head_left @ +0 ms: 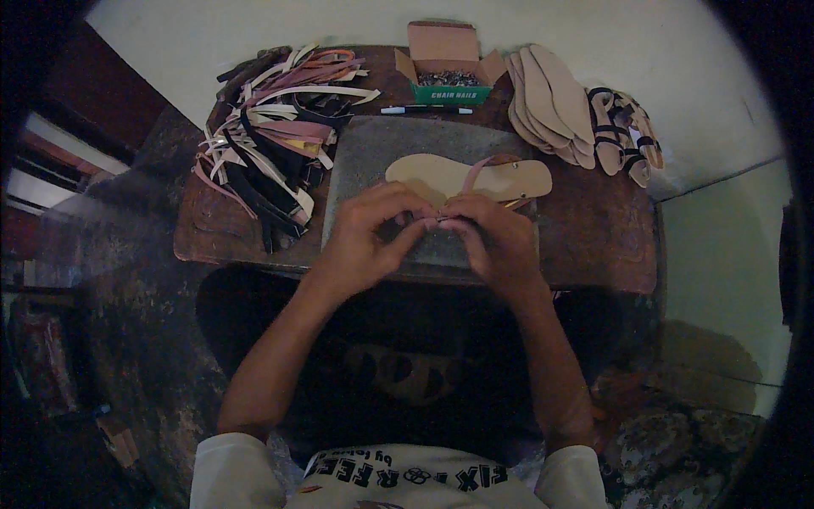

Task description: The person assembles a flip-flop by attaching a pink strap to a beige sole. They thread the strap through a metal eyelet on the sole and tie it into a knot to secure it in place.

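A beige sandal sole [424, 172] lies across the grey mat [365, 140]. A pinkish-brown strap [471, 176] crosses its top, and small metal spots show towards its right end. Just in front of the sole, my left hand [370, 227] and my right hand [498, 236] meet with fingertips pinched together. Between the fingertips is something small and dark, too small to name. My right hand partly covers the sole's near edge, where a bit of yellowish strap shows beside it.
The mat rests on a brown wooden table [593, 246]. To the left is a heap of mixed straps [280, 136]. Behind are a green box of nails [449, 92] and a pen [426, 109]. Stacked beige soles [547, 102] and dark-strapped sandals [623, 136] occupy the back right.
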Action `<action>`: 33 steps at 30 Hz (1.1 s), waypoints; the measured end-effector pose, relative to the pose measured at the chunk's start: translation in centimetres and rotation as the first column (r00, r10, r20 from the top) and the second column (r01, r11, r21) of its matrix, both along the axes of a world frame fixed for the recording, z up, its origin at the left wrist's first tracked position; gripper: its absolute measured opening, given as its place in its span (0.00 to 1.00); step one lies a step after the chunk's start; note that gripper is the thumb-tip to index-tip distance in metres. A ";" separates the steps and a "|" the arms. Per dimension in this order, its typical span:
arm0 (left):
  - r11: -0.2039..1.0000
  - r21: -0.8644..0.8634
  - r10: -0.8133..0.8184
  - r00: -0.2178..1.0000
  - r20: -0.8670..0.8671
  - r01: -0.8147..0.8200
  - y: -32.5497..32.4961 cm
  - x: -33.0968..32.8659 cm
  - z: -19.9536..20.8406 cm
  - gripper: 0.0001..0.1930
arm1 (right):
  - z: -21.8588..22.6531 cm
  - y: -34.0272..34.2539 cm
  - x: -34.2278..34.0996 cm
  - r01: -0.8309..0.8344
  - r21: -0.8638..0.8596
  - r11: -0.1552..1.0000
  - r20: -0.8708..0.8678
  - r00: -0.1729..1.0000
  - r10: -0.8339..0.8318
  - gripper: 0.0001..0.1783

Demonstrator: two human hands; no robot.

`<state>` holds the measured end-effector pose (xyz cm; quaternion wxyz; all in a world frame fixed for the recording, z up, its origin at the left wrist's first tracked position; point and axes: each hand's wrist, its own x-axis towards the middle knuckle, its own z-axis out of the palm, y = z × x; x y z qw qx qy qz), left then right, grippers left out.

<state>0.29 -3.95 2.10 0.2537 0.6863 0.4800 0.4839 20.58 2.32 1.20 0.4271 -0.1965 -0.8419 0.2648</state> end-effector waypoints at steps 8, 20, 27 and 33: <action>0.998 -0.065 0.023 0.999 0.042 -0.021 0.0 0.2 -0.4 0.05 | -0.7 0.0 -0.3 0.041 -0.017 0.999 0.021 0.999 -0.041 0.15; 0.989 -0.145 0.047 0.996 0.071 -0.036 0.2 0.1 -0.8 0.06 | -0.3 0.1 -0.7 0.076 -0.047 0.996 0.001 0.997 -0.076 0.13; 0.963 -0.204 0.198 0.977 0.079 -0.179 0.5 0.2 -0.6 0.10 | 0.5 -0.2 -2.0 0.188 0.032 0.982 0.135 0.972 -0.191 0.16; 0.928 -0.280 0.278 0.957 0.086 -0.244 2.0 -0.5 -1.7 0.10 | -0.1 2.2 -3.3 0.217 0.345 0.913 0.117 0.955 -0.271 0.13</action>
